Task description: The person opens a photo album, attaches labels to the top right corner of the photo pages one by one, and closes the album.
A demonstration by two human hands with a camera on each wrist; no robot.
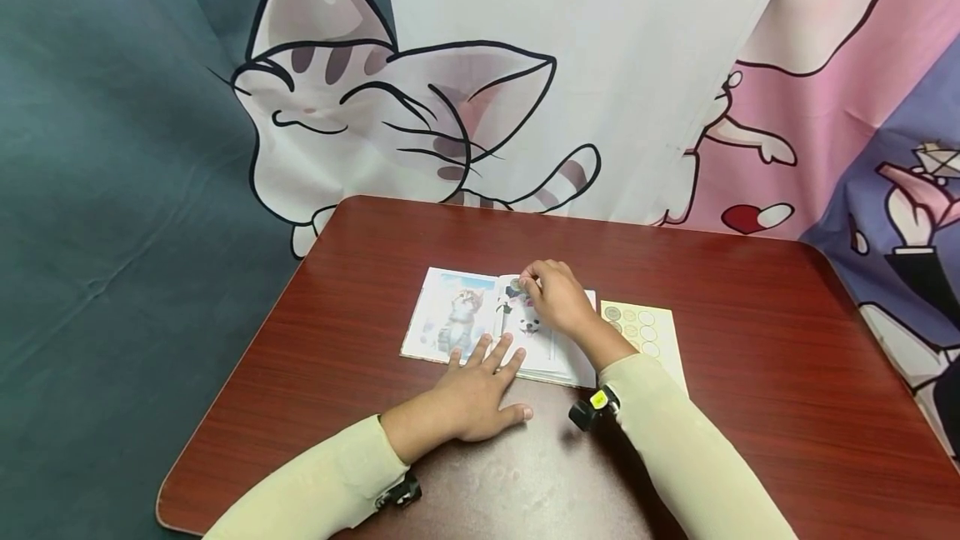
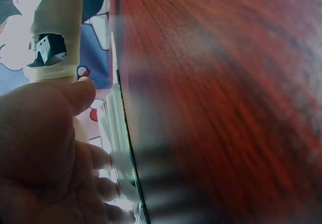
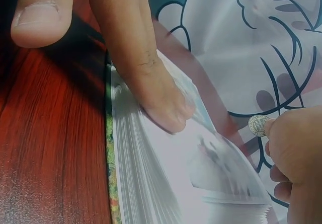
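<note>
An open book [image 1: 427,325] lies on the table, with a kitten picture on its left page and a white puppy on its right page. My left hand [image 1: 478,398] rests with spread, straight fingers on the book's near edge by the fold. Over the top of the puppy page, my right hand [image 1: 557,298] pinches a small round gold sticker [image 3: 258,125] between thumb and finger. In the right wrist view the sticker faces the camera, clear of the page. The book's thick stack of pages [image 3: 146,183] shows there too.
A cream sheet [image 1: 670,340] of round gold stickers lies right of the book, partly hidden under the right forearm. The reddish-brown table [image 1: 345,273] has rounded corners. Cartoon-cat fabric [image 1: 337,157] hangs behind it. Each wrist wears a small black camera [image 1: 588,411].
</note>
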